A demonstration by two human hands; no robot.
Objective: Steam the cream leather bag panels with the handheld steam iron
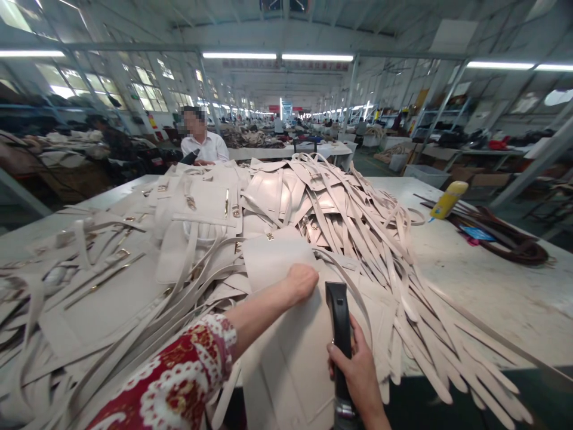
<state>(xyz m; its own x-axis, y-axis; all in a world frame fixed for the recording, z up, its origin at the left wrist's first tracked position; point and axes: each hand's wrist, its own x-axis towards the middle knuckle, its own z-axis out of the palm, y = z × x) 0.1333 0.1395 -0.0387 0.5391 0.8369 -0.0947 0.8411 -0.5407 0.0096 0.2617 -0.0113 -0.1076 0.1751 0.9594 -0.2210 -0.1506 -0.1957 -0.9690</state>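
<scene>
My left hand [303,282] is closed at the edge of a beige leather-like bag piece [273,257], fingers curled so that the pinch itself is mostly hidden. A red and white patterned sleeve covers that forearm. In my right hand [358,367] is a black handheld tool [341,322] with a wide, flat head, held upright with the head pointing away from me. The tool stands over a large beige panel [286,358] that hangs toward me at the table's front. A thin beige strap [353,280] curves just beyond the tool's head.
Beige bag parts with gold zips [227,203] are heaped at left and centre, and long straps [416,322] spread right. A yellow bottle [449,200] and a dark brown coil of straps [514,245] lie on the white table [474,298]. Across it is a person in white [208,146].
</scene>
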